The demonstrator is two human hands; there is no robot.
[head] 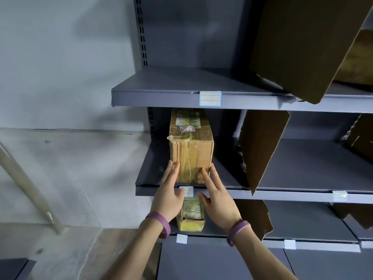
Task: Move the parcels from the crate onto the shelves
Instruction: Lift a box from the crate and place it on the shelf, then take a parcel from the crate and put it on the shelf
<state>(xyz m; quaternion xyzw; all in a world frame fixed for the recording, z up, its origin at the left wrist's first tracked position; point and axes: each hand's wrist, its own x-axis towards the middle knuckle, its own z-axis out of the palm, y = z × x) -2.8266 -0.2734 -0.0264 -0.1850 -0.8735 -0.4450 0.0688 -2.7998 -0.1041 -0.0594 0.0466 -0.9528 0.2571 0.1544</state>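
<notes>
- The brown parcel (191, 146) stands on the middle shelf (302, 166), lengthwise, with its front face close to the front lip. If it is left so, I think a later knock could tip it off the edge.
- If one hand presses harder than the other, the parcel may turn, and its far corner could swing toward the cardboard divider (262, 150) that stands near on the right.
- The shelf label (186, 191) lies just under the left thumb; a sliding palm could peel it off.
- The left hand (170, 188) is released, its fingers straight, the tips touching the lower left edge of the parcel's front face.
- The right hand (217, 190) is released too, its fingers straight and spread, the tips at the lower right edge. Neither hand grasps anything.
- So the parcel lies directly ahead of both hands, between the two sets of fingertips.
- A small yellow parcel (190, 223) sits on the shelf below, under the wrists.
- The crate is not in view.
</notes>
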